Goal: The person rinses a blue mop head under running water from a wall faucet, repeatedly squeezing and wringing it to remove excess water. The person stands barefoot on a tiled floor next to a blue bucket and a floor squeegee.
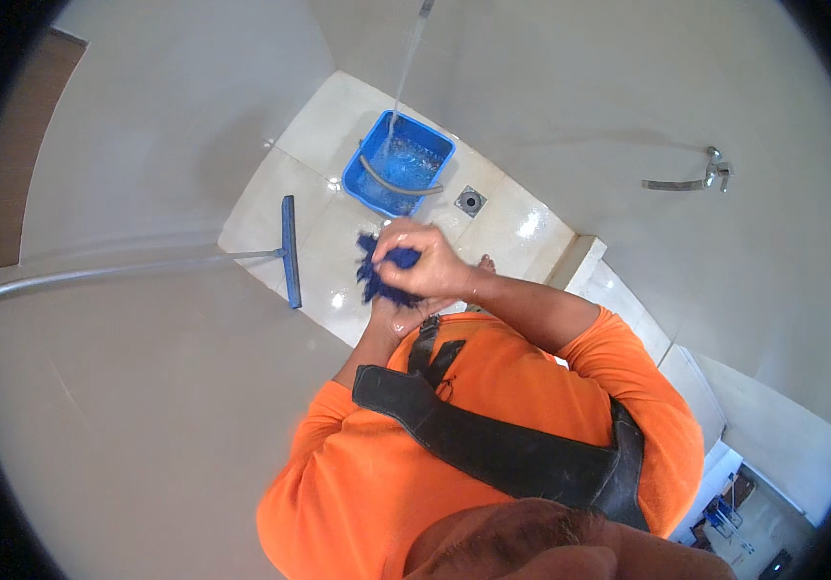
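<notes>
A dark blue shaggy cloth with stringy tufts is bunched between my two hands, in front of my body. My right hand curls over it from above, thumb and fingers closed on it. Below the cloth, my left hand holds it from underneath; its fingers are mostly hidden behind the tufts. Just beyond my hands, a blue bucket stands on the tiled floor. A water stream falls into it, and the water inside churns. The bucket's grey curved handle lies across its opening.
On the left, a floor squeegee with a blue blade and long metal handle leans across the corner. A square floor drain is right of the bucket. A wall tap sticks out at the right. The tiles look wet.
</notes>
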The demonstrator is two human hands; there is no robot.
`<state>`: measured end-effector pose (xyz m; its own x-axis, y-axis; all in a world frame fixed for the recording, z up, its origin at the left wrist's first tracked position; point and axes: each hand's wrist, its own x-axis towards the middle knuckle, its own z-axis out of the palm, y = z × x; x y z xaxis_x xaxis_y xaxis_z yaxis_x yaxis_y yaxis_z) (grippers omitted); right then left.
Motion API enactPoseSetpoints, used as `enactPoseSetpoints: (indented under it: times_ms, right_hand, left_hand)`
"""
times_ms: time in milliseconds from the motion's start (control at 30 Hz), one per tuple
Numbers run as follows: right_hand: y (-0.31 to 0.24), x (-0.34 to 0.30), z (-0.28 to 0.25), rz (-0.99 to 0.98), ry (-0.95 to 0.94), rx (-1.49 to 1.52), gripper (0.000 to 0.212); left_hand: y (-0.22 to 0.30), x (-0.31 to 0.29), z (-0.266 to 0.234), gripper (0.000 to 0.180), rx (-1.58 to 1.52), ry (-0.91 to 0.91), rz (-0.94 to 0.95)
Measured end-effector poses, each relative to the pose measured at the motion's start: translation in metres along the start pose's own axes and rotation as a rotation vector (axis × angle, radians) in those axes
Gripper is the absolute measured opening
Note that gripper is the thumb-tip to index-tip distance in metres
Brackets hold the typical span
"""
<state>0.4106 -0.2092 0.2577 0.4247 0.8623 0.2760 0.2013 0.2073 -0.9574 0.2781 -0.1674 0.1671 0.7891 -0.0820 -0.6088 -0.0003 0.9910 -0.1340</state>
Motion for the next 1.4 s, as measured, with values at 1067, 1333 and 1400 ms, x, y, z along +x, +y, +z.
enactPoseSetpoints:
  times_ms: [1067,1333,1400]
  right_hand:
    - [0.041,0.053,-0.153,0.012,-0.125,1.183,0.072]
    - [0.026,0.004,-0.245,0.697,0.321,-0.475,0.03]
    - [0.066,-0.021,-0.265,0.74,0.368,-0.553,0.03]
  left_hand:
    - [-0.011,0.054,0.115,0.067,0.868,-0.315,-0.042]
    - [-0.051,0.158,0.21,0.06,1.787,-0.193,0.02]
    - [-0.077,0.203,0.186,0.052,1.903,-0.055,0.254]
